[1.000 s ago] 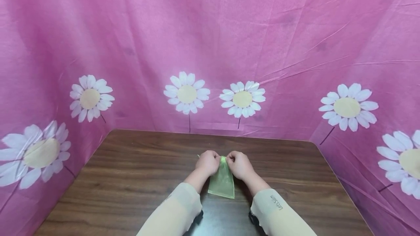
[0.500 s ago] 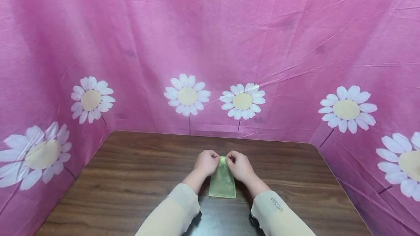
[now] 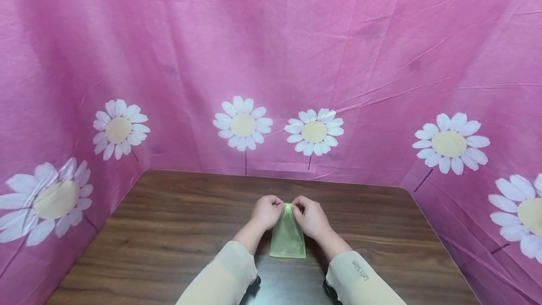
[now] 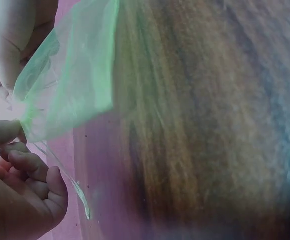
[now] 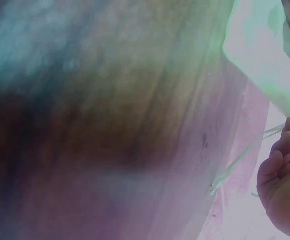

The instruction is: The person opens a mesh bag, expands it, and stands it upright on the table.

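A sheer green drawstring bag (image 3: 288, 241) hangs between my two hands above the middle of the table, its mouth gathered at the top and its bottom edge toward me. My left hand (image 3: 267, 213) pinches the gathered neck from the left. From the right, the fingertips of my right hand (image 3: 313, 218) pinch the same neck, close to the left ones. In the left wrist view a thin pale cord (image 4: 81, 196) trails below the left hand's curled fingers. Another cord end (image 5: 227, 175) dangles by the right hand in the right wrist view. The bag is see-through.
Beneath the hands lies a dark wood-grain table (image 3: 178, 211). Pink cloth (image 3: 271, 36) printed with large white daisies encloses its back and both sides. Each forearm wears a pale sleeve (image 3: 224, 272) with a black strap (image 3: 254, 286) under it.
Both hands keep their grip at nearly the same spot. The bag's lower edge has swung slightly to the right, and the cord tip that stuck out past the left hand no longer shows.
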The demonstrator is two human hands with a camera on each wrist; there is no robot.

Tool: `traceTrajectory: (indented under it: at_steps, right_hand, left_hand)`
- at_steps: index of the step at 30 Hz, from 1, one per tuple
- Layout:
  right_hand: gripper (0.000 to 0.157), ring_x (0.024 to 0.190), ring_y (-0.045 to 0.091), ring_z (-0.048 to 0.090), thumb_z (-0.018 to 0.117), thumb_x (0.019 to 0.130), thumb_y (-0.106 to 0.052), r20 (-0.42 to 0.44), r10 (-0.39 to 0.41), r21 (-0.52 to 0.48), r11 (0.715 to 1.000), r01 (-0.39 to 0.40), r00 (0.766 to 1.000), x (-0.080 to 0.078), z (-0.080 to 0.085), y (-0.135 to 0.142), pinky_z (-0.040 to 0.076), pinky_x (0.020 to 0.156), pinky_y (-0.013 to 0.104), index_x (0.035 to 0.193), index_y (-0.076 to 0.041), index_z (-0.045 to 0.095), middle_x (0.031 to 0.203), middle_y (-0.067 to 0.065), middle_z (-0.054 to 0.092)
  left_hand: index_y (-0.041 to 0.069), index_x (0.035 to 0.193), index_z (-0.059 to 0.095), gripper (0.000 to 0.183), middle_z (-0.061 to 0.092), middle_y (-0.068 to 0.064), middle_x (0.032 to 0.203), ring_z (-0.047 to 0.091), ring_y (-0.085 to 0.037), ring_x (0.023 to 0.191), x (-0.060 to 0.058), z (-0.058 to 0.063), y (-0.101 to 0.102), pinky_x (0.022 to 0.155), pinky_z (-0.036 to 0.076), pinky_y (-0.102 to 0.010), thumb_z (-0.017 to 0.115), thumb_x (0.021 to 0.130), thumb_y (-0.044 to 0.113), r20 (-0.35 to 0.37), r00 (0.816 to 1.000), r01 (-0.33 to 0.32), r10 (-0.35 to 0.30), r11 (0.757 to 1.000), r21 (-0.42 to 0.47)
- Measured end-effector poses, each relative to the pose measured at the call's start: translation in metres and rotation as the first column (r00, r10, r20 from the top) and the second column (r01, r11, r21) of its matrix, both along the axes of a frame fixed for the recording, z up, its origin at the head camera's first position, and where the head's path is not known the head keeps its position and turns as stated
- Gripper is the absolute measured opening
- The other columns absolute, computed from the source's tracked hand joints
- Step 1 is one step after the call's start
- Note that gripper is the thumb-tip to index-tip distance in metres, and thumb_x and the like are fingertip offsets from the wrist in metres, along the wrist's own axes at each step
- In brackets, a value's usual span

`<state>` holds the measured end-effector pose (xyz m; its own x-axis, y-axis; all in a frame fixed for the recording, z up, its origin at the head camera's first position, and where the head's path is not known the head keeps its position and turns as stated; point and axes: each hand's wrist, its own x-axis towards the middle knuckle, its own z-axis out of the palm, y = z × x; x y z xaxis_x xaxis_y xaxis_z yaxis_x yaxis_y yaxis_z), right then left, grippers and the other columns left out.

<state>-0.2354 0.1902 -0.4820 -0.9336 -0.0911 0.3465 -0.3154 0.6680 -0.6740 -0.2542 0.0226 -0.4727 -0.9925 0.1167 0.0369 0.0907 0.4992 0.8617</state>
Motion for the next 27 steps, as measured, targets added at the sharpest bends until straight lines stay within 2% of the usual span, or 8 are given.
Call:
traceTrajectory:
  at_steps: [9,19,27]
  right_hand:
    - [0.014,0.066,0.009,0.053,0.07,0.095,-0.002,-0.024,0.006,-0.006,1.0,-0.006,1.0,0.0,0.0,0.0,0.047,0.062,0.028,0.087,-0.014,0.071,0.074,-0.007,0.061]
    - [0.014,0.066,0.01,0.054,0.071,0.093,-0.004,-0.009,-0.008,0.005,1.0,0.008,1.0,-0.001,0.001,0.0,0.048,0.062,0.028,0.086,-0.015,0.07,0.075,-0.007,0.062]
    - [0.014,0.066,0.011,0.053,0.07,0.092,-0.002,-0.022,-0.008,0.002,1.0,0.008,1.0,0.0,0.003,0.001,0.047,0.061,0.028,0.084,-0.014,0.07,0.075,-0.006,0.061]
  left_hand:
    - [0.01,0.089,0.073,0.008,0.068,0.001,0.084,0.059,-0.014,0.079,0.0,-0.003,0.0,0.077,0.052,-0.037,0.067,0.094,0.011,-0.081,0.996,0.038,-0.033,0.997,0.062]
    - [0.007,0.088,0.069,0.007,0.055,0.006,0.073,0.052,-0.01,0.069,0.002,-0.011,0.0,0.066,0.046,-0.027,0.065,0.086,0.002,-0.089,0.996,0.032,-0.016,0.983,0.181]
    - [0.007,0.086,0.067,0.007,0.052,0.006,0.071,0.049,-0.01,0.066,0.005,-0.01,0.002,0.062,0.044,-0.025,0.064,0.089,0.002,-0.1,0.995,0.012,0.008,0.979,0.201]
